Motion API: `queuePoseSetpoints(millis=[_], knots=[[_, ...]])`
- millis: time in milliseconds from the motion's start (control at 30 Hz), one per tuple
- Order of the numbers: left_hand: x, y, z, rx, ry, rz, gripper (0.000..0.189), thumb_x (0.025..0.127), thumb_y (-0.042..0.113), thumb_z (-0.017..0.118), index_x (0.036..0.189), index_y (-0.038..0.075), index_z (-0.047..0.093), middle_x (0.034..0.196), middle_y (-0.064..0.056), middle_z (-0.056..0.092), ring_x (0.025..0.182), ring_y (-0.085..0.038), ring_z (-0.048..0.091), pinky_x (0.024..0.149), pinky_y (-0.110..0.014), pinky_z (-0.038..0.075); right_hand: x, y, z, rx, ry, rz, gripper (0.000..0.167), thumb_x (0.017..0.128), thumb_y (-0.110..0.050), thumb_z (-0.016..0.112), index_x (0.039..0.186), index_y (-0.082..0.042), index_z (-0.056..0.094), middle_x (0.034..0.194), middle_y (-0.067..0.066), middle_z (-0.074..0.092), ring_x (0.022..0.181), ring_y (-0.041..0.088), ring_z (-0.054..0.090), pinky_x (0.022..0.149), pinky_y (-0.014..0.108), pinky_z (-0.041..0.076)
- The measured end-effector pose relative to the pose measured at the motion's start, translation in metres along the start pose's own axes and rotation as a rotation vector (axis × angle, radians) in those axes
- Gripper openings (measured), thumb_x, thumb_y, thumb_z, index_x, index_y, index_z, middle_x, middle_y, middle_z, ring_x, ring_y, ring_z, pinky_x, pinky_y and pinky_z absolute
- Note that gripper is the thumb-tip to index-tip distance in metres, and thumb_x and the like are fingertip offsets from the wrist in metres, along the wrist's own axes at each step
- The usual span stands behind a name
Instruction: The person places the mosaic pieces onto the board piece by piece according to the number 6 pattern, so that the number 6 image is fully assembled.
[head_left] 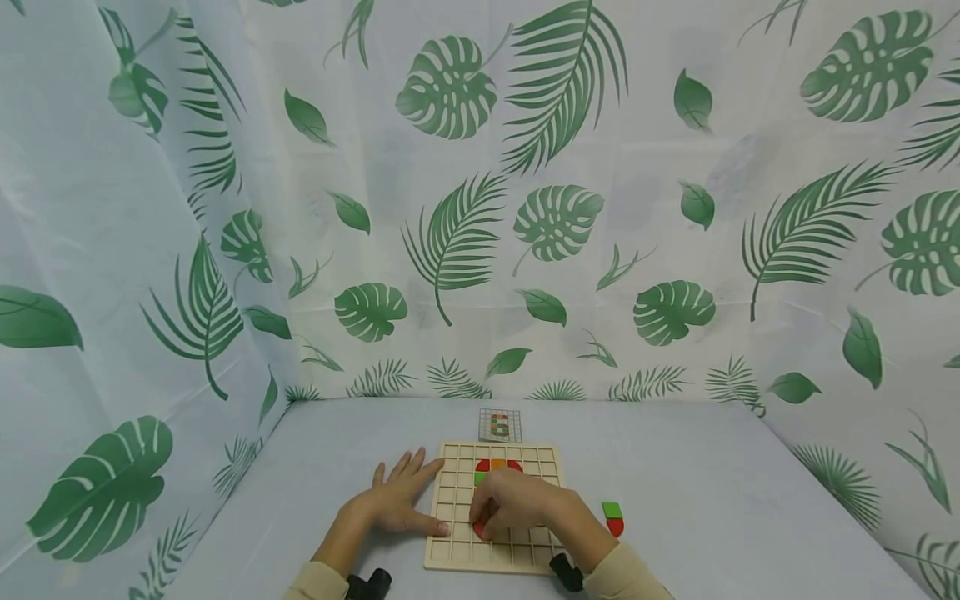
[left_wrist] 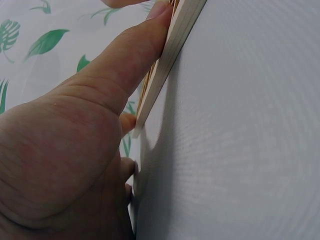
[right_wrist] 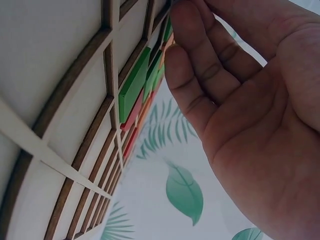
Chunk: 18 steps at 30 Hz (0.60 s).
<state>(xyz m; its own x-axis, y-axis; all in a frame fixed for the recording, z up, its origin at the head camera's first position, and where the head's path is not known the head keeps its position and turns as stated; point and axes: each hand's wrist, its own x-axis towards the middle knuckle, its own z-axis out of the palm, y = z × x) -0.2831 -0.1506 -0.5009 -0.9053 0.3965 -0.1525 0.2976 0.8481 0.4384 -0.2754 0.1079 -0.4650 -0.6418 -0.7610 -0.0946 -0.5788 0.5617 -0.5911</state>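
A wooden grid board (head_left: 452,552) lies on the table. My left hand (head_left: 401,502) is spread at its left side, the thumb resting on the rim; in the left wrist view that thumb (left_wrist: 125,60) lies against the board's edge (left_wrist: 175,55). Over the middle of the grid, my right hand (head_left: 521,502) pinches a red rounded tile (head_left: 478,529) at a lower-left cell. Above it sit a green tile (head_left: 480,478), an orange tile (head_left: 498,463) and red tiles at the corners. The right wrist view shows curled fingers (right_wrist: 200,65) beside a green tile (right_wrist: 134,85); the pinching fingertips are cut off.
A small card (head_left: 500,426) with a coloured 6-like figure on a grid lies behind the board. To the board's right are a loose green tile (head_left: 611,509) and a loose red rounded tile (head_left: 615,527). Leaf-patterned cloth (head_left: 480,333) hangs behind and beside the table.
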Motion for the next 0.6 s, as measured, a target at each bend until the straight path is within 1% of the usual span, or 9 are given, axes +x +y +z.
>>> queuePoseSetpoints(millis=[333,600], knots=[[0.0002,-0.0004,0.0003,-0.003,0.002,0.011,0.113,0.074,0.074,0.079,0.164,0.023,0.032,0.174,-0.019,0.016,0.161,-0.045,0.010,0.120,-0.079,0.000,-0.0001,0.0003,0.0006,-0.015,0.002,0.016,0.017,0.082,-0.008,0.088,0.093,-0.018,0.083,0.083,-0.017,0.072,0.074,-0.005,0.063,0.071,0.016,0.056],[0.0014,-0.0019,0.0014,0.000,0.004,0.010,0.114,0.074,0.075,0.079,0.164,0.024,0.032,0.174,-0.018,0.016,0.161,-0.045,0.010,0.120,-0.079,0.000,-0.0003,-0.0002,0.0006,-0.071,0.022,0.019,0.016,0.080,-0.009,0.089,0.090,-0.020,0.084,0.083,-0.018,0.072,0.073,-0.005,0.061,0.068,0.016,0.054]])
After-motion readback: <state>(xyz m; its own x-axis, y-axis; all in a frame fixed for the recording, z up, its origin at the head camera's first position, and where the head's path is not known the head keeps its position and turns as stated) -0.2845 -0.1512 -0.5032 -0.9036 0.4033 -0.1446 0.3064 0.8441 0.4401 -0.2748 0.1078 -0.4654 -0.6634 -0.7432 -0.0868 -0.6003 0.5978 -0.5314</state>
